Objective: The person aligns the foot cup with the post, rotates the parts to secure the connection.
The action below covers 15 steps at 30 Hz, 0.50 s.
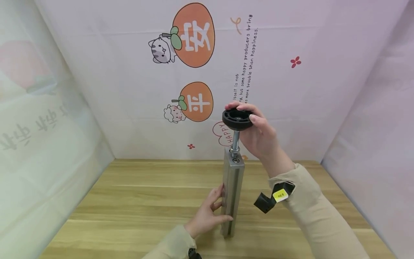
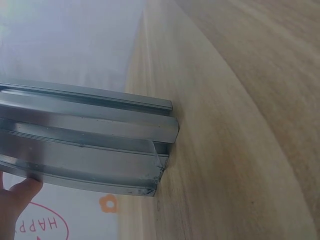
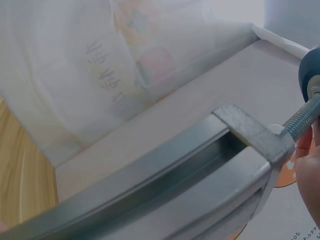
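With brown wooden tabletop [image 1: 145, 201] below, pinched grooved silver metal post [image 1: 232, 187] in left hand [image 1: 206, 216], round black foot [image 1: 235, 125] above it in right hand [image 1: 261, 135], risking toppling if loosened.

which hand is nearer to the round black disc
Right. The right hand holds the round black disc at its rim, while the left hand is well below it, at the lower part of the metal bar.

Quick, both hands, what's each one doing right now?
Left hand: holding the upright metal profile.
Right hand: gripping the black round foot by its rim.
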### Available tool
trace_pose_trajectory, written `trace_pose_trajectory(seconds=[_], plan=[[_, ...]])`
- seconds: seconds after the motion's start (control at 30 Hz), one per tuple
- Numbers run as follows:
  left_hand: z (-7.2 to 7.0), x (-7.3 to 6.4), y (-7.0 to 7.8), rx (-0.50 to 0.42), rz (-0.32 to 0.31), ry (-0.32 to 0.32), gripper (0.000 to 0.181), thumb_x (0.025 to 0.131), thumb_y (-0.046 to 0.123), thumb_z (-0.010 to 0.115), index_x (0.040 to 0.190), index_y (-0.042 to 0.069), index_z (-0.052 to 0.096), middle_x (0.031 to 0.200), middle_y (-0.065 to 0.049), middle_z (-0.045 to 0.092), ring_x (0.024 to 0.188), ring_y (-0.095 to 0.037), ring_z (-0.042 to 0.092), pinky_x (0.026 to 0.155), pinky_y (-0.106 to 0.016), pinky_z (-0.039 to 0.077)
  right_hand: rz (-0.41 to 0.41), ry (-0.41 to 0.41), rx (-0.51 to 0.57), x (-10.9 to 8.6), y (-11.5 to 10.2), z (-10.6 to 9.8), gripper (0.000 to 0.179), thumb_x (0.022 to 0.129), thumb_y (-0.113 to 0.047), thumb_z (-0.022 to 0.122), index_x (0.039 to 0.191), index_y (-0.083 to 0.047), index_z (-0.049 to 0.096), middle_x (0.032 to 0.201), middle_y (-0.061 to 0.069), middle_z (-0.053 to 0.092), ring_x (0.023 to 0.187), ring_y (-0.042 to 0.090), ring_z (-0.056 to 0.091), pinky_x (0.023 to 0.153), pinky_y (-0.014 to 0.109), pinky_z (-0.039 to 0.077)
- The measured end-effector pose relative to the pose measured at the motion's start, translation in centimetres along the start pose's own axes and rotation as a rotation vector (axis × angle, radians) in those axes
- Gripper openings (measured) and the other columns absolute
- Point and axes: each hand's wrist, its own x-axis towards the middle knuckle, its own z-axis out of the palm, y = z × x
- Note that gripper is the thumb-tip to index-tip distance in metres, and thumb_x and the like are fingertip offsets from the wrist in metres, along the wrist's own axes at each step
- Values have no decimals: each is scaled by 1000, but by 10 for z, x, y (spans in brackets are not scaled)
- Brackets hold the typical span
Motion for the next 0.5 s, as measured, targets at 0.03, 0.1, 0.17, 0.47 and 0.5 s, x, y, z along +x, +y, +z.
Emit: trace_pose_trajectory(seconds=[0.03,0.1,0.17,0.47,0.5], plan=[[0,0,0,1,1,-2,101,76,-4,74,152,17,12,130,-24,37,122,-4,37,101,-34,45,-7,1,-9,0,0,1,24,93,-19,46,109,-17,64,122,6,51,119,24,37,97,31,39],[0,0,0,4,6,-5,100,76,-3,74,152,17,12,129,-24,37,122,-4,37,101,-33,45,-24,5,-24,0,-1,2,25,93,-18,45,108,-16,65,122,6,52,119,25,38,96,31,40],[0,1,1,4,8,-8,100,76,-3,73,152,17,11,129,-25,37,122,-4,36,100,-33,45,-39,19,-28,0,-2,4,26,93,-16,44,108,-15,66,121,7,54,118,26,39,96,31,41],[-1,0,2,-16,-18,-2,101,75,-5,74,152,16,12,130,-24,36,122,-4,37,101,-31,44,-110,132,-268,-3,-4,6,26,92,-8,49,104,-17,70,116,1,62,117,22,48,95,28,46],[-1,0,2,-18,-20,-3,101,75,-4,74,152,15,12,130,-24,36,122,-4,36,101,-31,44,-120,149,-320,-3,-4,7,28,92,-7,48,103,-18,70,115,0,62,117,22,49,95,27,46]])
